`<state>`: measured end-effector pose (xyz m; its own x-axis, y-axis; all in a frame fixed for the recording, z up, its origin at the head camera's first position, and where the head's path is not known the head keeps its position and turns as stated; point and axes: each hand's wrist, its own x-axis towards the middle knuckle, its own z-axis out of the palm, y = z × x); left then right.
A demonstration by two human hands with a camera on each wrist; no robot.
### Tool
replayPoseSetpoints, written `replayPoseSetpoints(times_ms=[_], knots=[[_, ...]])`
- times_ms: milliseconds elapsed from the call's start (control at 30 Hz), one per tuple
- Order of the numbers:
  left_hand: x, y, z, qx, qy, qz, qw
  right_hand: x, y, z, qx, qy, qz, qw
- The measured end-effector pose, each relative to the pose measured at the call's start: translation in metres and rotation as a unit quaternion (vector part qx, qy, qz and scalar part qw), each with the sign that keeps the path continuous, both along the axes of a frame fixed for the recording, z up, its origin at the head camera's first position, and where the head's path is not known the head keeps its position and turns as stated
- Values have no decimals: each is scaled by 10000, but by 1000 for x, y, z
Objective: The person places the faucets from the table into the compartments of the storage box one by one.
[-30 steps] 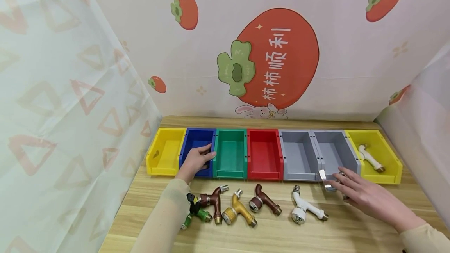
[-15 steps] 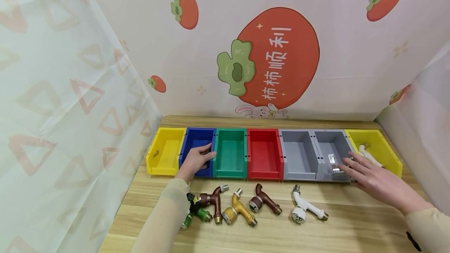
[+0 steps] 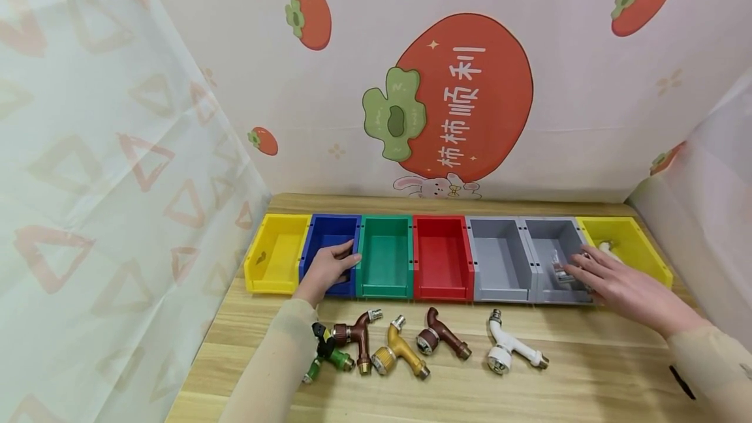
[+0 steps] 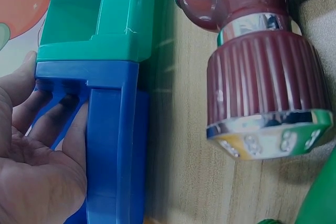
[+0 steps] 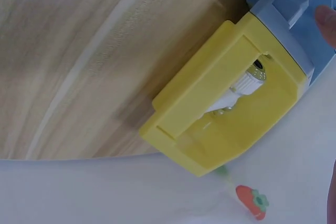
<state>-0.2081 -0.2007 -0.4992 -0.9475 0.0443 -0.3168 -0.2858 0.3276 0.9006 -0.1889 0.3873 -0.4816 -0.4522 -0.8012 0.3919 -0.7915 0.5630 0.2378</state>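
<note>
We judge that the work stands in its early part. At the right side of the head view is the end yellow bin (image 3: 634,234), and inside it lies a white tap (image 5: 248,84). In the right wrist view no hand is on this tap, so we count it as done. Just left of this bin is a grey bin (image 3: 552,230), where we see the silver tap (image 3: 561,271) toward the front. The right hand (image 3: 623,289) pinches it, as it seems to us, though the fingertips are partly hidden; we count this one as nearly done, not yet released.

In the lower middle of the frame, on the table (image 3: 458,400), we find what is left: a green tap (image 3: 339,360), partly behind the sleeve (image 3: 270,351), then a brown tap (image 3: 360,338), a yellow tap (image 3: 399,346), another brown tap (image 3: 446,333) and another white tap (image 3: 512,343). The left hand (image 3: 327,267), left of centre, holds none of them: it grips the wall of the blue bin (image 3: 329,230), fingers inside, thumb beside the green bin (image 3: 384,292).
</note>
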Motion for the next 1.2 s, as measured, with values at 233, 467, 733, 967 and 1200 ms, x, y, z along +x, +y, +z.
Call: replayPoseSetpoints(times_ms=[233, 467, 733, 967, 1200], knots=[[-1, 1, -1, 35, -85, 59, 9999, -8, -4, 0, 33, -126, 80, 9999], [0, 2, -1, 100, -95, 64, 9999, -11, -7, -4, 217, -140, -122, 9996], [1, 1, -1, 79, -41, 20, 10000, -18, -7, -8, 214, -301, 1, 9993], [1, 1, -1, 17, -15, 10, 10000, -20, -9, -6, 236, -536, -51, 9983], [2, 2, 0, 18, -20, 3, 10000, -22, -11, -8, 87, -637, -74, 9979]])
